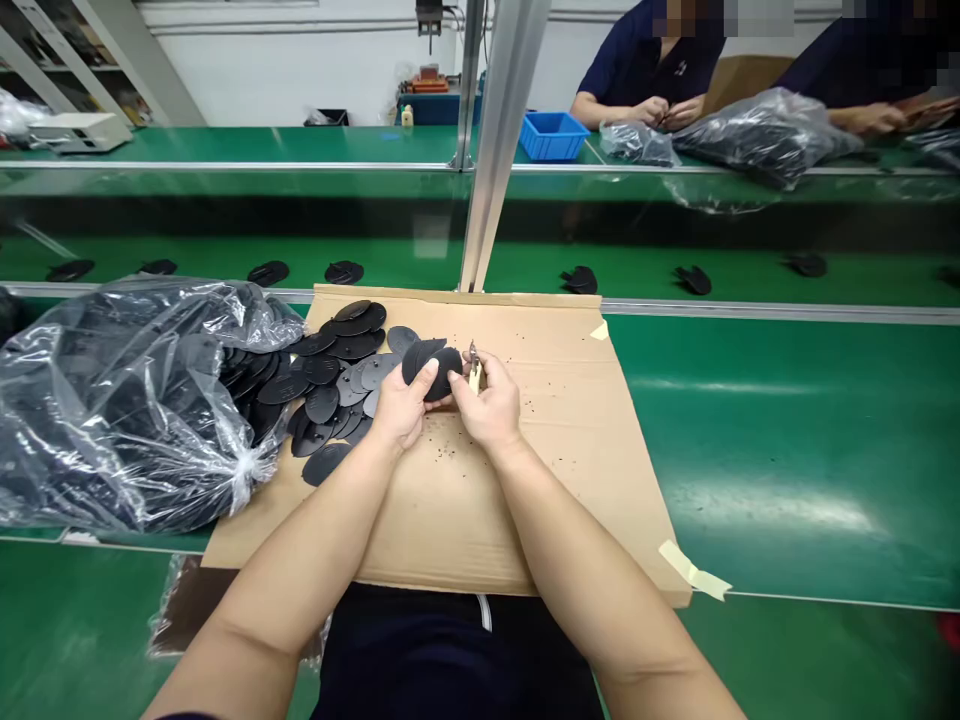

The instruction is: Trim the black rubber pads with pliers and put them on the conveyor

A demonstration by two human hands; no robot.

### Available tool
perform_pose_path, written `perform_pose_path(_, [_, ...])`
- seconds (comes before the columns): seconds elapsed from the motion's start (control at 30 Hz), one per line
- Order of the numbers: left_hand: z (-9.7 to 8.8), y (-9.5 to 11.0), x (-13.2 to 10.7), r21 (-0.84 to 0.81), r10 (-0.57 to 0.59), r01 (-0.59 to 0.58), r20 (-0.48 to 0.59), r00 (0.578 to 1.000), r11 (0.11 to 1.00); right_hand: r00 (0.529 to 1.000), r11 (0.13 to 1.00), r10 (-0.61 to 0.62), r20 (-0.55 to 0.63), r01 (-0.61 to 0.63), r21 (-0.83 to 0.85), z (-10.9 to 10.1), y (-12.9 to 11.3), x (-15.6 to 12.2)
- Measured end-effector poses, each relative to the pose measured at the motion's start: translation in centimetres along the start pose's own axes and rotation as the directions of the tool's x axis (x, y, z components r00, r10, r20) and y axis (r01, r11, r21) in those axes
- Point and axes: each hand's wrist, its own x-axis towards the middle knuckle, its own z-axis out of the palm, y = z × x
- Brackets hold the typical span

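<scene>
My left hand [403,403] is closed around a flat black oval plastic piece [433,366], held just above a sheet of brown cardboard [525,480]. My right hand [487,405] grips a small cutter with yellow handles [474,368], its metal tip against the piece's right edge. A pile of the same black oval pieces [330,385] lies on the cardboard to the left of my hands, spilling from a clear plastic bag [120,400].
Small dark trimmings dot the cardboard around my hands. Beyond it runs a green conveyor belt [750,270] with black pieces on it. An aluminium post [495,140] rises behind. Across the belt, two other people handle bags beside a blue bin [553,135].
</scene>
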Motion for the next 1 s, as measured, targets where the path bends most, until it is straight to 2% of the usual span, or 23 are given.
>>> perform_pose_path(0.13, [-0.2, 0.0, -0.1, 0.087, -0.002, 0.004, -0.023, 1.000, 0.996, 0.986, 0.978, 0.107, 0.130, -0.128, 0.165, -0.2, 0.5, 0.6])
perform_pose_path(0.27, [-0.4, 0.1, 0.0, 0.123, -0.013, 0.020, -0.055, 0.998, 0.992, 0.988, 0.972, 0.067, 0.141, -0.097, 0.213, -1.0, 0.6, 1.3])
perform_pose_path(0.43, [-0.6, 0.3, -0.3, 0.160, -0.071, 0.069, 0.007, 0.997, 0.985, 0.986, 0.961, 0.040, 0.161, -0.082, 0.264, -1.7, 1.1, 1.9])
perform_pose_path(0.7, [-0.5, 0.2, -0.3, 0.143, -0.072, 0.069, 0.019, 0.997, 0.987, 0.995, 0.962, 0.055, 0.082, -0.075, 0.262, -1.0, 0.8, 1.4])
perform_pose_path(0.83, [-0.6, 0.0, -0.2, 0.178, -0.004, 0.002, 0.009, 1.000, 0.984, 0.996, 0.963, 0.077, 0.049, -0.087, 0.253, -0.6, 1.0, 1.2])
perform_pose_path(0.93, [-0.8, -0.5, -0.1, 0.208, 0.030, -0.041, 0.054, 0.998, 0.977, 0.995, 0.960, 0.092, -0.036, -0.078, 0.271, -0.2, 1.2, 1.1])
perform_pose_path(1.0, [-0.9, -0.9, -0.2, 0.219, 0.025, -0.047, 0.101, 0.995, 0.975, 0.995, 0.961, 0.085, -0.048, -0.069, 0.268, -0.1, 1.1, 0.9])
